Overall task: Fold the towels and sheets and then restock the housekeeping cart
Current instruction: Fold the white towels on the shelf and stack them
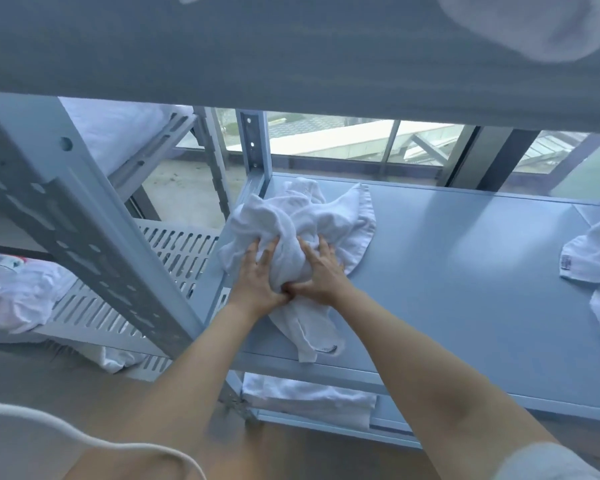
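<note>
At the centre of the frame, the left hand [257, 275] and right hand [317, 271] sit side by side, fingers dug into one crumpled white towel [302, 216] on the grey shelf [447, 258], probably gathering it up for folding. One more loose towel [593, 258] lies at the right edge, and a folded stack [309, 398] sits on the shelf below.

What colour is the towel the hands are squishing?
White. The crumpled towel on the blue-grey shelf shows best in the head view.
</note>
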Demonstrator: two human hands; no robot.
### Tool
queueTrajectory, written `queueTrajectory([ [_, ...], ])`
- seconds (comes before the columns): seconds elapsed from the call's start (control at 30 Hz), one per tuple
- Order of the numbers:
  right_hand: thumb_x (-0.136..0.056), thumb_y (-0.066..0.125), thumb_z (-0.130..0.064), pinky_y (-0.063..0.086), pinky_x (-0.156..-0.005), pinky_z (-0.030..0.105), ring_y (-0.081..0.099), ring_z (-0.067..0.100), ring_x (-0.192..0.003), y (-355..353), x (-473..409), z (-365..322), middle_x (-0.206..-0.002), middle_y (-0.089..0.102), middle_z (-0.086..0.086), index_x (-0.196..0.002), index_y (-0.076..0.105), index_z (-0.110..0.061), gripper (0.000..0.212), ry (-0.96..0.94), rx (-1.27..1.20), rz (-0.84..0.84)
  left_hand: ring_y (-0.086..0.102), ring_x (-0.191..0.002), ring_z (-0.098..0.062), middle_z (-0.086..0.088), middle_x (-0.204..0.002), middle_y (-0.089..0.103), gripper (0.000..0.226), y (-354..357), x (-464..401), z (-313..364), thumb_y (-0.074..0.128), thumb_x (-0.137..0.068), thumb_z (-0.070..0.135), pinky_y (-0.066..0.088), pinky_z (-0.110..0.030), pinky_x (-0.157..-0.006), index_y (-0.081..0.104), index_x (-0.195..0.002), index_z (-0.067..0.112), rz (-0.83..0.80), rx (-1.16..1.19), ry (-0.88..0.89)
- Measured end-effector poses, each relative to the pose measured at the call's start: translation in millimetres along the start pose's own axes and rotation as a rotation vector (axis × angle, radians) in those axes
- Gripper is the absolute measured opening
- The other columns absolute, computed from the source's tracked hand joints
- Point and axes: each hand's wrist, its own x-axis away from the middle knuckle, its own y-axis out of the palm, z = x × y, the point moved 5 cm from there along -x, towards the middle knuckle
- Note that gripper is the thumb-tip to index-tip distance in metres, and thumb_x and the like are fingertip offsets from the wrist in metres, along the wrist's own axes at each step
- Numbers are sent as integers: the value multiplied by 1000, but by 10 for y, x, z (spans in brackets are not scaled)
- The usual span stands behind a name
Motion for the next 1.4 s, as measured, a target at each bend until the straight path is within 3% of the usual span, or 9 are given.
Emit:
queueTrajectory([
  [0.17,-66,84,-59,6,-123,65,-12,34,-157,29,-45,-53,-171,-14,5,-158,8,-56,119,8,-13,8,12,-155,-31,-9,-168,3,122,-42,-31,-47,86,-67,47,33,-49,-118,8,-161,42,-11,11,13],
  [0.3,-67,86,-62,12,-125,59,-7,27,-158,-74,39,33,-172,-12,3,-158,16,-54,115,-30,-62,43,11,-155,-33,-8,-169,4,130,-139,-15,108,83,-62,63,23,-61,-119,1,-161,43,16,-167,22],
  [0.4,-69,83,-68,23,-124,54,3,20,-159,-269,200,215,-172,-6,0,-159,21,-50,111,-96,-101,146,6,-157,-34,-4,-170,4,131,-206,46,464,84,-62,65,20,-72,-114,1,-161,43,116,-229,144],
  [0.5,-71,83,-67,29,-122,54,6,19,-159,-578,387,519,-173,-2,0,-159,25,-48,106,-97,-148,219,3,-158,-32,-1,-170,5,121,-91,85,978,83,-67,62,19,-73,-116,11,-161,40,170,-220,282],
  [0.7,-75,75,-70,25,-123,54,8,20,-158,-1466,1003,1535,-172,1,-6,-157,19,-54,100,48,-106,304,4,-158,-29,-1,-170,9,115,625,114,2149,82,-70,62,21,-65,-120,15,-161,38,70,-109,372],
  [1.07,-84,78,-50,26,-120,55,15,24,-156,-3130,2586,3899,-171,7,2,-157,34,-40,86,353,32,530,14,-155,-32,-7,-168,18,107,2301,240,4389,78,-75,63,25,-59,-118,22,-160,33,-127,-75,528],
  [1.4,-85,71,-59,12,-126,52,0,29,-158,-3796,3020,5167,-172,-1,3,-160,22,-44,90,462,183,498,20,-154,-31,-5,-167,19,95,3521,339,5399,72,-79,64,32,-56,-114,29,-159,35,-240,-84,559],
])
